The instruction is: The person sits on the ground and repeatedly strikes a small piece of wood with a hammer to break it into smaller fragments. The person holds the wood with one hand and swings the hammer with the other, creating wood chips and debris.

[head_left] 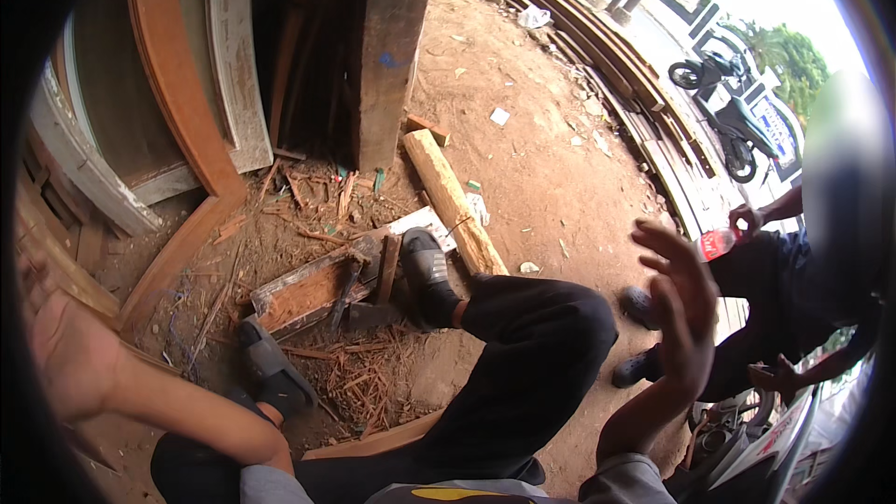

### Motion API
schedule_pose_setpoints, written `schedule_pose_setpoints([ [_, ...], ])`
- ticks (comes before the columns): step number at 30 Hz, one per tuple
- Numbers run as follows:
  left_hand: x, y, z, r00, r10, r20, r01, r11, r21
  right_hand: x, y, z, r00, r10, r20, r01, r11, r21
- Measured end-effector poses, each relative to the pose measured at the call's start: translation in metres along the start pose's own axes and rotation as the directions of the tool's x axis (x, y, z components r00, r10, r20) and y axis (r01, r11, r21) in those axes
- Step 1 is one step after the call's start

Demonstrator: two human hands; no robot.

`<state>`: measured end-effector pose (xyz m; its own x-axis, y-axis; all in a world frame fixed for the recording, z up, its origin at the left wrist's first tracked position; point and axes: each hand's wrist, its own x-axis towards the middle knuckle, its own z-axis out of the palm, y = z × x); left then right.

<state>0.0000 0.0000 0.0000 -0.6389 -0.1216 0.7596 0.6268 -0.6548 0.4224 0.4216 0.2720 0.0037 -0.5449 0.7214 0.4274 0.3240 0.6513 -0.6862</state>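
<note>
My left hand is raised at the far left, palm showing, its fingers stretched toward the leaning wooden frames and partly lost in the dark rim. It appears to hold nothing. On the right, my right hand is lifted above my bent knee, open, with fingers apart and nothing in it. Between my sandalled feet lies a worn, hollowed piece of wood. Against it rests a dark block-like piece with a brown wooden bar rising from it; I cannot tell whether they form one tool.
A rough timber beam lies beyond my right foot, and reddish wood chips litter the ground. An orange-brown frame leans at left. A person stands close on the right with a red-labelled bottle. Farther off are stacked planks and a motorbike.
</note>
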Motion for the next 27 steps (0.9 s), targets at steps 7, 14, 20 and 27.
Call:
schedule_pose_setpoints([
  [7,-0.204,-0.192,0.065,0.302,-0.936,0.180,0.563,0.327,0.759,-0.061,0.023,0.025,0.962,0.259,0.086,-0.179,0.836,-0.519],
  [14,-0.368,-0.247,-0.019,0.026,-0.988,0.155,0.052,0.156,0.986,-0.056,0.073,0.064,0.962,0.264,-0.064,-0.268,0.878,-0.398],
  [20,-0.399,-0.260,-0.052,0.136,-0.980,0.146,-0.053,0.140,0.989,-0.044,0.092,0.069,0.932,0.342,-0.119,-0.362,0.885,-0.293],
  [27,-0.429,-0.278,-0.009,0.169,-0.970,0.174,0.045,0.184,0.982,-0.039,0.104,0.071,0.927,0.351,-0.129,-0.373,0.891,-0.259],
])
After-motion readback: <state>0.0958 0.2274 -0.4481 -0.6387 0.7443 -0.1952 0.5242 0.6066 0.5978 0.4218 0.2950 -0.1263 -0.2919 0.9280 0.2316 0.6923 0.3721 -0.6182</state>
